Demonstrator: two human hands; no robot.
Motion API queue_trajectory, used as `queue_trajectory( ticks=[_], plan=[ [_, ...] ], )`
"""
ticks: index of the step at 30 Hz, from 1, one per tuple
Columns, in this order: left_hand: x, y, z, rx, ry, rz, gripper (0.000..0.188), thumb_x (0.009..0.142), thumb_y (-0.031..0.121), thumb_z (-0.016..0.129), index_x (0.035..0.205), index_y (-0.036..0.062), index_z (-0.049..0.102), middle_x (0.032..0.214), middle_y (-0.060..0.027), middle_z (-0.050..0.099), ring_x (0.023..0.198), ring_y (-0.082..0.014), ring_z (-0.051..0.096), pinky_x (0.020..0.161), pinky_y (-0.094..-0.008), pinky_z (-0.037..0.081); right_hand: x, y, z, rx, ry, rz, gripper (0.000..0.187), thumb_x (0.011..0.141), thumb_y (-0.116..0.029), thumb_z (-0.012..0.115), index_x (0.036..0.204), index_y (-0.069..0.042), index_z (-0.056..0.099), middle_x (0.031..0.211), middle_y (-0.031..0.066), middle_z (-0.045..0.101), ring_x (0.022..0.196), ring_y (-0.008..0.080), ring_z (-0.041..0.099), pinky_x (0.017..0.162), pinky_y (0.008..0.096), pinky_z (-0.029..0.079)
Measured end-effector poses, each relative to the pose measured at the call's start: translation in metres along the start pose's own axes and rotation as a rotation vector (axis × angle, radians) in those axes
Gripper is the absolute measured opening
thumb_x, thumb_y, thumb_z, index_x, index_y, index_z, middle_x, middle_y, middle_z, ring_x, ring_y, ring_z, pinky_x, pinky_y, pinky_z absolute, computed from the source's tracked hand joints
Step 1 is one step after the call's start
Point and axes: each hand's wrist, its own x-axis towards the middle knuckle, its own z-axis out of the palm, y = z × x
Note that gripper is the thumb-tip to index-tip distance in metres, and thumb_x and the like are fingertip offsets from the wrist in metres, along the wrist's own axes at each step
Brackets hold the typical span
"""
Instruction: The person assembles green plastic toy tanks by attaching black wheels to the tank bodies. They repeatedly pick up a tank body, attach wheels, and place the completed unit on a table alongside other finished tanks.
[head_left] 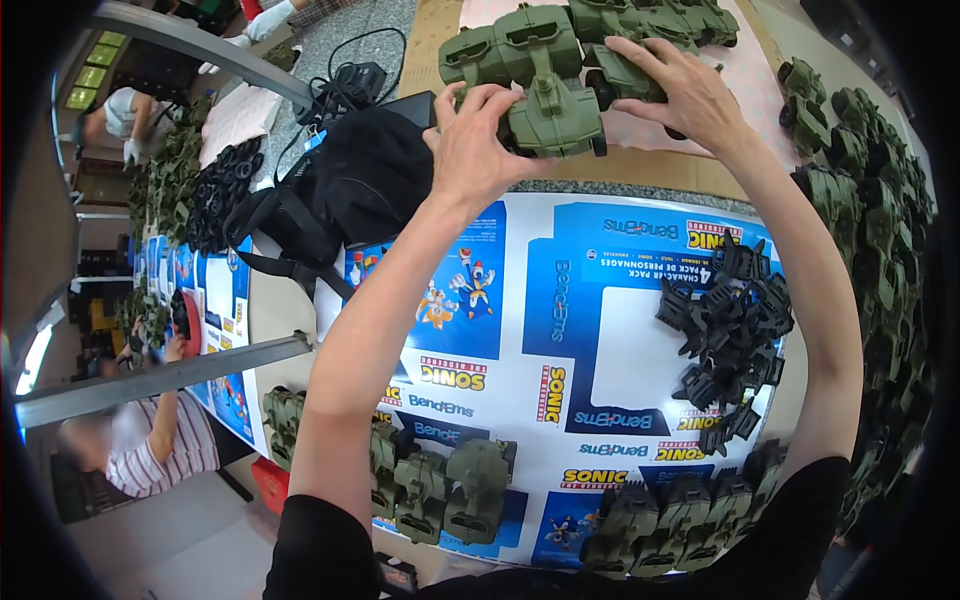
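At the far side of the table, my left hand [470,150] grips the near left side of an olive-green toy military vehicle [552,118] with black wheels. Its thumb is low against the body and its fingers bend over the top. My right hand [695,98] has its thumb and fingers around another green toy vehicle [622,74], just right of the first; the two pieces touch or nearly touch. More green vehicles [650,22] stand closely behind on a pink sheet [765,95] over cardboard. Parts of the fingertips are hidden behind the toys.
Printed blue-and-white sheets [535,375] cover the table, with a heap of black plastic parts [725,330]. Green vehicles line the near edge [475,490] and right side [870,220]. A black bag [370,175] lies left, by a metal bar [160,380]. Co-workers [165,440] sit further left.
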Motion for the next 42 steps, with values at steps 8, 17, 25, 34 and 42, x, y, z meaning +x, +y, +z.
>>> queue_trajectory(
  ticks=[8, 17, 25, 34, 42],
  plan=[
    [-0.125, 0.045, -0.094, -0.104, -0.228, -0.024, 0.065, 0.049, 0.023, 0.081, 0.109, 0.0144, 0.059, 0.118, -0.0034, 0.052, 0.125, -0.0374, 0.031, 0.092, -0.0515, 0.033, -0.016, -0.085, -0.095, 0.422, -0.011, 0.240, 0.070, 0.071, -0.044, 0.074, 0.131, -0.022, 0.048, 0.110, 0.0132, 0.057, 0.093, 0.0325, 0.061, 0.077, 0.0375, 0.051],
    [-0.282, 0.041, -0.110, 0.117, -0.455, -0.307, 0.073, 0.043, 0.018, 0.086, 0.112, 0.0205, 0.059, 0.122, 0.0000, 0.050, 0.130, -0.0355, 0.029, 0.094, -0.0514, 0.028, -0.044, -0.219, -0.102, 0.541, -0.228, 0.165, 0.073, 0.069, -0.049, 0.072, 0.131, -0.020, 0.047, 0.101, 0.0141, 0.054, 0.071, 0.0273, 0.056, 0.064, 0.0349, 0.048],
    [-0.286, 0.007, -0.106, 0.173, -0.301, -0.375, 0.070, 0.045, 0.019, 0.085, 0.110, 0.0184, 0.060, 0.122, -0.0010, 0.050, 0.131, -0.0356, 0.027, 0.096, -0.0511, 0.026, -0.079, -0.267, -0.087, 0.355, -0.374, 0.026, 0.070, 0.071, -0.048, 0.070, 0.131, -0.021, 0.047, 0.109, 0.0170, 0.051, 0.077, 0.0256, 0.052, 0.069, 0.0330, 0.041],
    [-0.266, -0.019, -0.112, 0.174, -0.479, -0.304, 0.076, 0.053, 0.027, 0.082, 0.122, 0.0152, 0.053, 0.136, -0.0066, 0.040, 0.138, -0.0412, 0.014, 0.103, -0.0646, 0.011, -0.102, -0.312, -0.085, 0.197, -0.687, -0.041, 0.087, 0.069, -0.058, 0.066, 0.141, -0.022, 0.033, 0.132, 0.0325, 0.038, 0.079, 0.0309, 0.055, 0.079, 0.0418, 0.043],
    [-0.179, 0.014, -0.181, 0.074, -0.745, -0.249, 0.064, 0.065, 0.029, 0.081, 0.121, 0.0082, 0.058, 0.126, -0.0136, 0.055, 0.123, -0.0322, 0.048, 0.104, -0.0476, 0.030, 0.012, -0.089, -0.071, 0.509, -0.695, 0.404, 0.052, 0.078, -0.042, 0.066, 0.115, -0.007, 0.059, 0.105, 0.0170, 0.064, 0.097, 0.0342, 0.061, 0.081, 0.0433, 0.049]
  ],
)
